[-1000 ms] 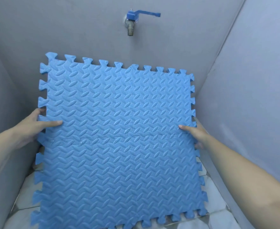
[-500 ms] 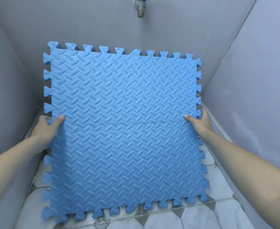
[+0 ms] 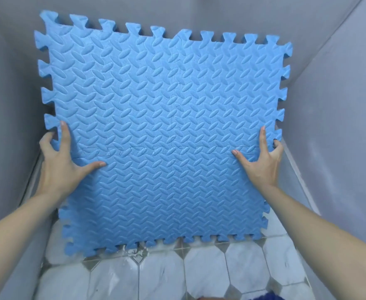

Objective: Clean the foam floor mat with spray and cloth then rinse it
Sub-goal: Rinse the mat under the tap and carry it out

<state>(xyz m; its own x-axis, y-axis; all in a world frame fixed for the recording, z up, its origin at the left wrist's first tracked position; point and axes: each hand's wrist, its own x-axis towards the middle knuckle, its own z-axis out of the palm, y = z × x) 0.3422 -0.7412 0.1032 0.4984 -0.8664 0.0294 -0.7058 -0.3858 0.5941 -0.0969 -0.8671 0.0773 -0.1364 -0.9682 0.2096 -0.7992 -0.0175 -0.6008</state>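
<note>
A blue foam floor mat of interlocking textured tiles with toothed edges stands nearly upright in a narrow grey-walled corner, its lower edge near the tiled floor. My left hand grips its left edge, thumb on the front and fingers curled round behind. On the opposite edge my right hand grips the same way at about the same height. Water drips from the bottom edge. No spray bottle or cloth is in view.
Grey walls close in on the left, back and right. White marble-look floor tiles with wet patches lie below the mat. A blue fuzzy object peeks in at the bottom edge.
The mat has come up and closer to me, now covering the tap on the back wall. Both hands have shifted their grip, with thumbs spread further onto the front.
</note>
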